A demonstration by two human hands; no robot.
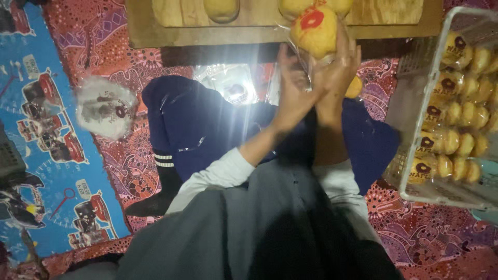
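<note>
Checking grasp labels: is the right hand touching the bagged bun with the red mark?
Touching. Head view: the right hand has its fingers wrapped round the side of the bagged bun, no gap showing; the left hand presses in below.

From my remote seat, my left hand hides much of the clear plastic wrapper around the round yellow bun with a red mark, so I cannot tell how the fingers of either hand grip it. The low wooden board and its pale buns are cut off by the top edge. A glare whites out the clear bags on my lap, and the clear plastic crate of wrapped buns runs off the right edge.
</note>
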